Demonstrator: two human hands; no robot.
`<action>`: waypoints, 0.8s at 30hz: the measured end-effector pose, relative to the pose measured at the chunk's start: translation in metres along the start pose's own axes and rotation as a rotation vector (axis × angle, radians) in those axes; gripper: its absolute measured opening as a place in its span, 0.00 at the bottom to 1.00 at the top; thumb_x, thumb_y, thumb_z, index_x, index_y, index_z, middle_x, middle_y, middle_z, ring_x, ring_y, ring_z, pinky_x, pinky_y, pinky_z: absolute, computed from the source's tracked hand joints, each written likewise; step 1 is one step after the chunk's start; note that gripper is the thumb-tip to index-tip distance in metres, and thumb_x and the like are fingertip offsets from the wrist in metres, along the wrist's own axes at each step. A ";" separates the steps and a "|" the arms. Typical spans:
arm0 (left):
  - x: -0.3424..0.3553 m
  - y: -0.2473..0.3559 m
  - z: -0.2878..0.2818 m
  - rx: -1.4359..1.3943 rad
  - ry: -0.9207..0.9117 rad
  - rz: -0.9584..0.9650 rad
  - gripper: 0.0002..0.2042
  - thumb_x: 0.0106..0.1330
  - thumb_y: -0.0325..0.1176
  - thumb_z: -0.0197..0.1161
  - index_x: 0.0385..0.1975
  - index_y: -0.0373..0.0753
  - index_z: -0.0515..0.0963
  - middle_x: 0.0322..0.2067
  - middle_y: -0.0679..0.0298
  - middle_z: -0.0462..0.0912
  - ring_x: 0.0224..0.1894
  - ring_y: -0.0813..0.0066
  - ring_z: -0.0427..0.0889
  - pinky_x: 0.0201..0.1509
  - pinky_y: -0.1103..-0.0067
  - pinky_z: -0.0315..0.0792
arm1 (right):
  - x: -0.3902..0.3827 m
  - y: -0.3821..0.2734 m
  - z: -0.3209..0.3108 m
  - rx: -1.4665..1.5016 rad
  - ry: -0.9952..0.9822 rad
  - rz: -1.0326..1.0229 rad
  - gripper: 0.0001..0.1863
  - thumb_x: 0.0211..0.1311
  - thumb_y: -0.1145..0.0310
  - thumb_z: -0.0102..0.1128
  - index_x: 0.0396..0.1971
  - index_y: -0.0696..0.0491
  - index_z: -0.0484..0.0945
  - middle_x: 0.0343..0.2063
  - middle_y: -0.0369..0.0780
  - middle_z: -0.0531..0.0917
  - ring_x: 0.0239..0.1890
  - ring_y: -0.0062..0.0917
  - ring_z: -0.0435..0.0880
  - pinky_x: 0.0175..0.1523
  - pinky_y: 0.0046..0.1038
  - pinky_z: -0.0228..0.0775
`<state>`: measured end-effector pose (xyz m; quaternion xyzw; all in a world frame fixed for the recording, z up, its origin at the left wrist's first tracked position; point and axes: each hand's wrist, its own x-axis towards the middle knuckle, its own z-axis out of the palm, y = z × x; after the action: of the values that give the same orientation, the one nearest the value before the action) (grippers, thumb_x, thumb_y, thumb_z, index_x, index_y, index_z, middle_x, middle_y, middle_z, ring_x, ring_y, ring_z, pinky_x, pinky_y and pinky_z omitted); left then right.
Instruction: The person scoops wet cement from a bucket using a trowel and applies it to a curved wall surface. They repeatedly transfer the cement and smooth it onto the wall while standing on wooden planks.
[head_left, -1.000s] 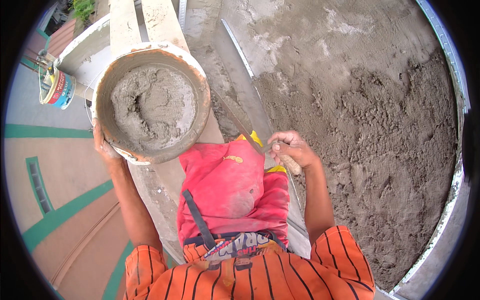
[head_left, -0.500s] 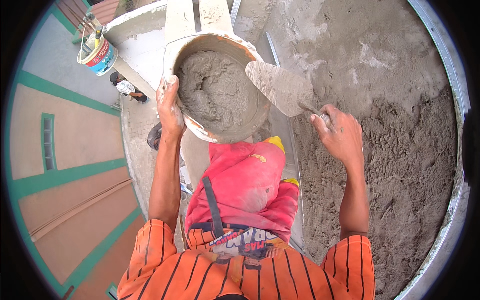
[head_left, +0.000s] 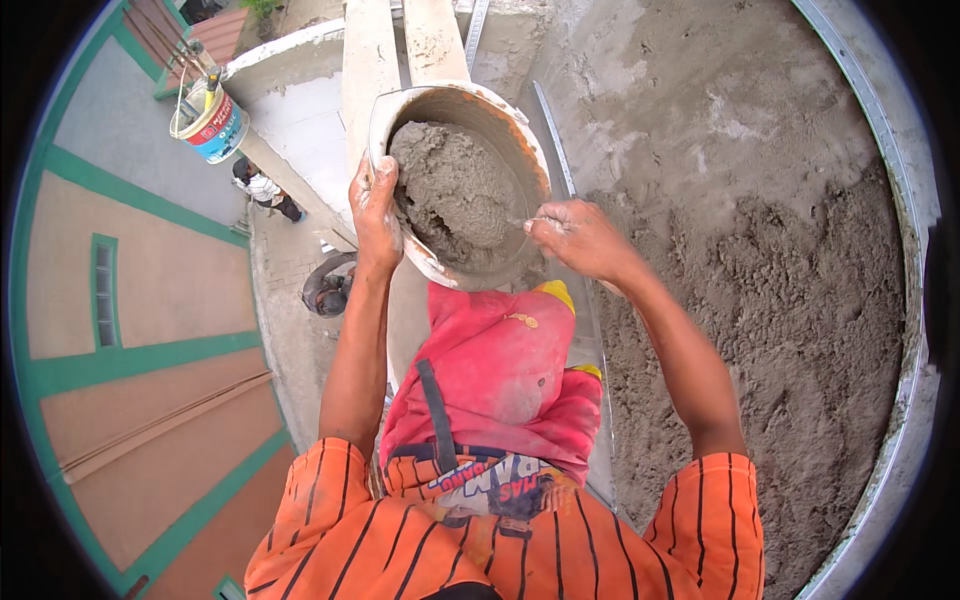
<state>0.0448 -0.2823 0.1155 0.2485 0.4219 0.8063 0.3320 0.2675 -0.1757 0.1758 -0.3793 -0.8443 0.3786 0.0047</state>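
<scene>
My left hand (head_left: pixel 377 208) grips the left rim of a round, whitish bucket (head_left: pixel 537 165), thumb on top. Grey wet mortar (head_left: pixel 455 190) is heaped inside, higher on the left side. At the bucket's right edge, my right hand (head_left: pixel 583 238) is closed around the handle of a trowel (head_left: pixel 517 222). Only a bit of its shank shows; the blade is hidden in or under the mortar. To my right rises a wall face with rough, fresh mortar (head_left: pixel 760 380) low down and a smoother grey coat above it.
Two planks (head_left: pixel 435 40) run away beyond the bucket. A metal strip (head_left: pixel 556 140) stands by the wall, another edges its far right. A paint pail (head_left: pixel 212 122) with tools sits on a ledge at far left. Two people, one in a white top (head_left: pixel 264 190), are far below.
My right hand has moved left to the bucket, and the trowel blade has gone from view into the mortar. The mortar is now heaped up. The bucket sits slightly further right in view.
</scene>
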 end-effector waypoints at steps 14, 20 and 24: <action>0.029 -0.021 -0.101 0.052 0.112 -0.068 0.21 0.74 0.38 0.46 0.58 0.30 0.69 0.54 0.57 0.75 0.56 0.68 0.74 0.63 0.72 0.66 | -0.032 -0.037 0.011 -0.081 0.185 -0.086 0.20 0.60 0.53 0.60 0.30 0.59 0.77 0.25 0.54 0.79 0.32 0.51 0.79 0.38 0.45 0.69; 0.037 -0.046 -0.153 0.119 0.035 0.005 0.21 0.75 0.39 0.44 0.58 0.29 0.68 0.55 0.57 0.74 0.56 0.68 0.74 0.62 0.72 0.67 | -0.047 -0.033 0.017 0.511 -0.160 -0.153 0.18 0.63 0.55 0.60 0.35 0.58 0.80 0.25 0.45 0.83 0.27 0.33 0.82 0.33 0.32 0.72; 0.034 -0.019 -0.114 0.007 0.088 -0.088 0.21 0.74 0.39 0.45 0.59 0.31 0.68 0.55 0.57 0.74 0.57 0.67 0.73 0.62 0.72 0.66 | -0.064 0.055 0.019 1.118 -0.268 0.169 0.16 0.65 0.57 0.60 0.35 0.57 0.78 0.25 0.36 0.82 0.22 0.19 0.79 0.24 0.22 0.71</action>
<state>-0.0490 -0.3075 0.0443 0.1954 0.4492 0.7997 0.3473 0.3427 -0.2050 0.1446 -0.3338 -0.4762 0.8107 0.0670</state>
